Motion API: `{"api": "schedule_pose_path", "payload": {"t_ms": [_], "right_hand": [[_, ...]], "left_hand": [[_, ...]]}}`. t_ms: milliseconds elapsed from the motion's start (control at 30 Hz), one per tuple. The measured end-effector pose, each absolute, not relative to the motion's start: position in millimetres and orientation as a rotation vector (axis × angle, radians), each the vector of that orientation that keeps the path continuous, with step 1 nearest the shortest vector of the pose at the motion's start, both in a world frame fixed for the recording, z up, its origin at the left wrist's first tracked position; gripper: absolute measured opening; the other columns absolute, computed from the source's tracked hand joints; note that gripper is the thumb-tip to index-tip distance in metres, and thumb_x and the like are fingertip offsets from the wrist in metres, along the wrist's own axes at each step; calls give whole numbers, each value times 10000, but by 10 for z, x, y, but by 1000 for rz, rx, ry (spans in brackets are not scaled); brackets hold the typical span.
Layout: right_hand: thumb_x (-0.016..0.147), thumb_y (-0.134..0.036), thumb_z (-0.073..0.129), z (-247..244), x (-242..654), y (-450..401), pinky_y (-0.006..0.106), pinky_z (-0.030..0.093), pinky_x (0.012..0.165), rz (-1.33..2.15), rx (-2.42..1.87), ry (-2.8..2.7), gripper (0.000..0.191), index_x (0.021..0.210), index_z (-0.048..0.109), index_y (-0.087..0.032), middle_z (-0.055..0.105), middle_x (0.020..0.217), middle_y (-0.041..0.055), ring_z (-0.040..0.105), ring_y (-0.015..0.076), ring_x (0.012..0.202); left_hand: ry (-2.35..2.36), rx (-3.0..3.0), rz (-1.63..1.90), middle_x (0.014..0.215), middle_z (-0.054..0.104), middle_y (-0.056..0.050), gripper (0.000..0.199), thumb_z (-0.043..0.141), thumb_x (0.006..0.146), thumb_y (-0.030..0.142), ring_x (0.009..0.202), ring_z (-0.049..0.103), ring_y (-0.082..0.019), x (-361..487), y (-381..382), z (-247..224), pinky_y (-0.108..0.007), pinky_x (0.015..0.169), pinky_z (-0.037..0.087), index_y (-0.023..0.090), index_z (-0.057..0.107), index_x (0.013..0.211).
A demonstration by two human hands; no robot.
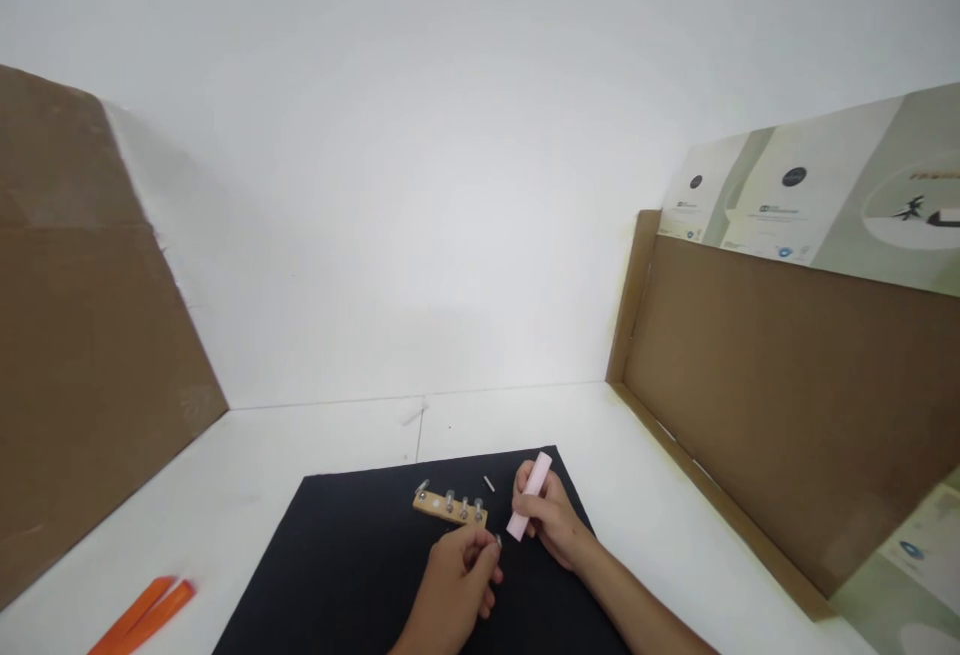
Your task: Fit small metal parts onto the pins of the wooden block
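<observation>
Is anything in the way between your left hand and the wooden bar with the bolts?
No, nothing visible is. The left hand pinches a small metal piece just in front of the wooden bar, and only the black mat lies beneath the small gap.

A white table (300, 445) holds a black mat (322, 560) with a wooden strip (431, 505), plus two orange sticks (142, 615).

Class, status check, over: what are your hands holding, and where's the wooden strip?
Left hand pinching small metal piece; right hand gripping pink stick; bolted wooden strip on black mat.
</observation>
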State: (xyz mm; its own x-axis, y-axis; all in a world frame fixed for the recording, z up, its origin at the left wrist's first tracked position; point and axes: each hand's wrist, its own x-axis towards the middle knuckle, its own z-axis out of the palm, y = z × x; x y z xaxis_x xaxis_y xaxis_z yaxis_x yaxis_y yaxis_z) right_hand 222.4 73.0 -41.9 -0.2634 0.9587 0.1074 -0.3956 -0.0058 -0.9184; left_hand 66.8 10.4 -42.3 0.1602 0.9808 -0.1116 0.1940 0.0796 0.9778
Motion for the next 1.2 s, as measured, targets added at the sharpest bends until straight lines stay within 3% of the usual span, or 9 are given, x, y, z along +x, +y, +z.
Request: {"api": "schedule_pose_path", "payload": {"t_ms": [300, 667, 900, 1200], "right_hand": [[620, -255, 802, -496, 2193, 788, 158, 360, 360, 1455, -796, -1099, 338, 767, 507, -179, 539, 575, -68, 486, 72, 431], [621, -229, 776, -423, 2233, 726, 138, 260, 310, 1607, -763, -1160, 307, 749, 501, -177, 532, 550, -77, 430, 42, 354], [637, -260, 777, -404, 2163, 718, 132, 315, 331, 1515, -794, -1031, 322, 759, 491, -177, 552, 547, -65, 493, 59, 384], [611, -256, 778, -374, 2192, 684, 120, 242, 263, 1562, -823, -1039, 340, 759, 480, -183, 529, 499, -88, 413, 36, 294]], "left_hand": [[1243, 1357, 911, 657, 601, -5, 321, 514, 818, 458, 456, 528, -90, 669, 103, -419, -192, 417, 398, 141, 560, 799], [1242, 1363, 906, 656, 601, -6, 341, 520, 820, 476, 463, 541, -96, 659, 107, -402, -198, 425, 408, 142, 575, 774], [1249, 1323, 911, 657, 607, -6, 355, 543, 803, 498, 457, 537, -91, 658, 98, -398, -191, 419, 400, 145, 574, 780], [1242, 1333, 901, 651, 597, -4, 351, 532, 799, 489, 450, 523, -89, 661, 100, -362, -194, 414, 394, 140, 565, 780]]}}
